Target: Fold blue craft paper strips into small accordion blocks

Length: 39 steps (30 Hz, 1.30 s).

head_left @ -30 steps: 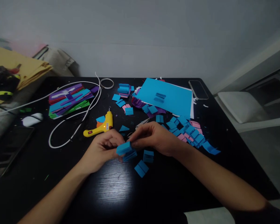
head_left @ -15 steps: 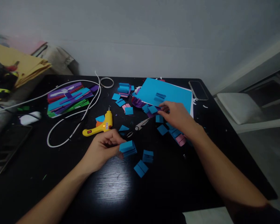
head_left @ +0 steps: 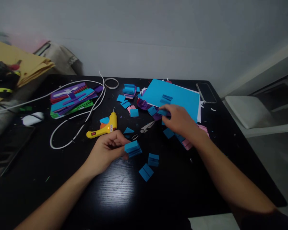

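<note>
My left hand (head_left: 110,148) pinches a small stack of folded blue paper pieces (head_left: 132,148) between thumb and fingers, a little above the table. Over on the right, my right hand (head_left: 179,119) has its thumb and fingertips closed on a folded blue paper piece (head_left: 162,112), by the edge of a large blue sheet (head_left: 180,97). More blue pieces lie under and beside that hand, partly hidden by it. Two loose blue folded pieces, one of them a creased square (head_left: 146,172), rest on the table in front of my left hand.
A yellow glue gun (head_left: 104,127) lies behind my left hand, with a white cable (head_left: 53,134) looping around to its left. Scissors (head_left: 147,127) sit between the hands. Bundled coloured paper strips (head_left: 72,100), a white mouse (head_left: 33,118) and a phone (head_left: 206,93) are farther out.
My right hand has closed on a blue paper piece near the blue sheet and lifted it slightly. My left hand keeps its stack almost in place; the view has shifted a little.
</note>
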Each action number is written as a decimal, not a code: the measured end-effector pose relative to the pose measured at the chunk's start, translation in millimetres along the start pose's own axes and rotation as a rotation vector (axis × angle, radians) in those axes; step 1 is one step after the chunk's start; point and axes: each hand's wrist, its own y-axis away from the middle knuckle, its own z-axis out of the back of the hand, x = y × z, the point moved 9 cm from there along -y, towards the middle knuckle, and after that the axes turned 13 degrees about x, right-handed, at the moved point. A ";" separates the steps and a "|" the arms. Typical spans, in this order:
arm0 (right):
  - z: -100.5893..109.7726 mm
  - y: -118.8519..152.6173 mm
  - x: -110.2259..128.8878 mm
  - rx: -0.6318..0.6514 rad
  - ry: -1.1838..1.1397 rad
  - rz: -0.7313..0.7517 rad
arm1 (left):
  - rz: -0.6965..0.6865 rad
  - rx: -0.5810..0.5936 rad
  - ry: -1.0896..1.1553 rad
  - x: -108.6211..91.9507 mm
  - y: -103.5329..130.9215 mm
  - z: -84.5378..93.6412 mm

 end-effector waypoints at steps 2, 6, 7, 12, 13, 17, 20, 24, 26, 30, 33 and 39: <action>-1.6 1.8 0.1 0.112 0.018 0.006 | 0.006 0.001 -0.002 0.6 -0.2 -0.2; 3.6 -5.2 9.2 0.036 -0.015 0.008 | 0.005 0.008 -0.004 0.0 -1.8 -2.1; 3.5 -9.7 12.8 -0.018 -0.029 0.006 | 0.004 0.007 -0.007 -0.1 -2.1 -2.2; -18.1 -38.0 23.6 -0.058 -0.058 -0.018 | -0.014 0.000 -0.012 -1.9 -1.9 -1.4; -18.9 -40.5 23.0 -0.060 -0.075 -0.022 | -0.018 0.001 -0.007 -2.4 -1.5 -1.6; -5.8 -35.0 16.0 -0.045 -0.260 -0.007 | -0.025 -0.002 0.019 -4.0 0.1 -2.4; 0.3 -23.0 8.9 0.040 -0.729 0.008 | -0.025 -0.006 0.024 -4.5 0.5 -2.7; -10.0 -10.4 12.8 0.199 -1.105 -0.009 | -0.021 0.005 0.035 -3.7 0.0 -3.7; -15.2 -8.0 14.8 0.223 -1.159 -0.011 | -0.028 0.011 0.044 -4.0 -0.4 -4.2; -18.0 -8.6 17.2 0.203 -1.121 0.029 | -0.040 0.012 0.041 -5.8 -1.2 -4.5; -11.6 -9.7 15.5 0.149 -0.971 0.047 | -0.041 0.015 0.036 -6.8 -1.4 -4.6; -4.2 -4.3 15.9 0.074 -0.457 -0.034 | 0.001 0.097 0.044 -0.5 2.7 -10.7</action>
